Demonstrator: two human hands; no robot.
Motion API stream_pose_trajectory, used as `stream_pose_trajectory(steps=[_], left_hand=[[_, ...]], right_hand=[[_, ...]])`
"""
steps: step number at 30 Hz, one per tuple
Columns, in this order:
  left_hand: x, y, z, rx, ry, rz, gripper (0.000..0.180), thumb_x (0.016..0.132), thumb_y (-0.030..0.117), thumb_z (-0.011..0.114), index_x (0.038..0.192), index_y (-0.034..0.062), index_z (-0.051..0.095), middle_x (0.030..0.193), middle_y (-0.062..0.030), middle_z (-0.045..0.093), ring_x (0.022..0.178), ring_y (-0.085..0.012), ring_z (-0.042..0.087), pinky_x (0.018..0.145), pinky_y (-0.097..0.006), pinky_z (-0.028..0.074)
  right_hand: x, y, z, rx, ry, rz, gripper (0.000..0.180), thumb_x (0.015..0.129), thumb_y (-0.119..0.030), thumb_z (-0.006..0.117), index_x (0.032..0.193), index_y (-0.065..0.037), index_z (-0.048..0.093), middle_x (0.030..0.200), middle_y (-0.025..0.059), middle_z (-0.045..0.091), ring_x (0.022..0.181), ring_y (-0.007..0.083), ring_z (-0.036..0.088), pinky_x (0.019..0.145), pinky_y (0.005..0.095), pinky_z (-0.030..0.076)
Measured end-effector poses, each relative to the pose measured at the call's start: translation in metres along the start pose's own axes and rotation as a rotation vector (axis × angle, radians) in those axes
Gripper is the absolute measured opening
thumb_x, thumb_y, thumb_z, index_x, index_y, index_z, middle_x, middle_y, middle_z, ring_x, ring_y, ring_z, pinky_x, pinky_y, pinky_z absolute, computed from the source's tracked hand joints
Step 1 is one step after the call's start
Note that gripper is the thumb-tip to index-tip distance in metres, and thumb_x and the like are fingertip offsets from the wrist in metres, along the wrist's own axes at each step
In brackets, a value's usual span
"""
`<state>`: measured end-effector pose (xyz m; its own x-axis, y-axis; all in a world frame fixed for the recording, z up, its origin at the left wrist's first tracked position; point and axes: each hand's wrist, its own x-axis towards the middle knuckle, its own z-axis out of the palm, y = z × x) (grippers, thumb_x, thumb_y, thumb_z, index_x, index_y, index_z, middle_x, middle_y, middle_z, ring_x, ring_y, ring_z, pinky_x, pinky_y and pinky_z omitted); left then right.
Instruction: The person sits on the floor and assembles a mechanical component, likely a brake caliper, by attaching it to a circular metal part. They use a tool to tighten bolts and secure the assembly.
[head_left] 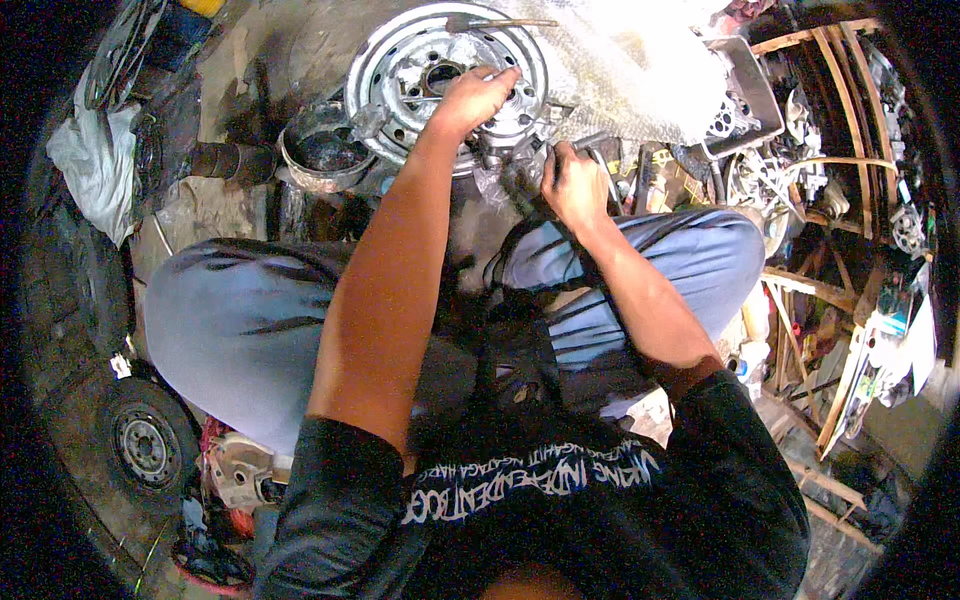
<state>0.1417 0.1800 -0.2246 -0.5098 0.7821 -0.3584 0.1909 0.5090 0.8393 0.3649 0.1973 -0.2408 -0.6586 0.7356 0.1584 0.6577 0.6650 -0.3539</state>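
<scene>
A silver wheel rim point(375, 95) lies on the floor in front of my crossed legs. Across its centre disc stretches my left hand point(480, 100), fingers extended and touching the metal. A brush with a thin wooden handle point(520, 22) rests over the rim's far edge. My right hand point(578, 187) is closed in a fist just right of the rim's near edge. What it grips is mostly hidden and blurred. Grey metal parts point(497, 145) lie between that fist and the rim. Left of the rim stands a round metal bowl point(325, 178) with dark contents.
A grey tray point(755, 95) sits at the far right, near a wooden rack point(850, 120) crowded with parts. Metal scraps and hoses clutter the floor beside my right knee. A mounted tyre point(148, 445) lies at the left, and a pale cloth point(100, 165) hangs at the far left.
</scene>
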Motion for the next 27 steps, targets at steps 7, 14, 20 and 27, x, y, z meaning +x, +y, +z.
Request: stream_pose_trajectory(steps=[7, 14, 20, 27], left_hand=[[0.007, -0.015, 0.002, 0.035, -0.04, 0.003, 0.084, 0.087, 0.062, 0.059, 0.138, -0.0043, 0.056, 0.141, -0.0285, 0.055, 0.136, -0.0378, 0.051, 0.114, -0.039, 0.037], [0.0, 0.002, -0.006, 0.004, -0.063, -0.019, 0.08, 0.089, 0.06, 0.06, 0.14, -0.0016, 0.055, 0.143, -0.0275, 0.054, 0.137, -0.0369, 0.05, 0.114, -0.039, 0.038], [-0.011, 0.007, -0.003, -0.002, 0.021, -0.044, 0.086, 0.087, 0.061, 0.061, 0.141, -0.0058, 0.053, 0.138, -0.0301, 0.057, 0.132, -0.0384, 0.054, 0.113, -0.039, 0.039], [-0.01, 0.007, -0.002, -0.013, 0.013, -0.038, 0.085, 0.087, 0.061, 0.061, 0.14, -0.0051, 0.054, 0.138, -0.0305, 0.056, 0.134, -0.0386, 0.053, 0.113, -0.039, 0.039]], right_hand=[[0.001, -0.002, -0.001, 0.008, -0.021, -0.006, 0.016, 0.091, -0.018, 0.064, 0.086, -0.003, 0.064, 0.069, 0.026, 0.065, 0.065, 0.0429, 0.067, 0.062, 0.0522, 0.053], [0.003, -0.007, -0.005, -0.04, -0.053, 0.01, 0.018, 0.092, -0.019, 0.063, 0.085, -0.003, 0.064, 0.069, 0.0255, 0.066, 0.067, 0.0419, 0.068, 0.062, 0.0514, 0.054], [0.001, -0.007, -0.006, 0.069, 0.046, -0.048, 0.018, 0.091, -0.02, 0.063, 0.085, -0.003, 0.064, 0.072, 0.0263, 0.067, 0.067, 0.0421, 0.068, 0.063, 0.0511, 0.055], [0.001, -0.001, -0.003, -0.02, -0.084, -0.008, 0.021, 0.087, -0.021, 0.066, 0.094, -0.001, 0.066, 0.074, 0.0246, 0.069, 0.067, 0.0419, 0.07, 0.064, 0.0521, 0.056]])
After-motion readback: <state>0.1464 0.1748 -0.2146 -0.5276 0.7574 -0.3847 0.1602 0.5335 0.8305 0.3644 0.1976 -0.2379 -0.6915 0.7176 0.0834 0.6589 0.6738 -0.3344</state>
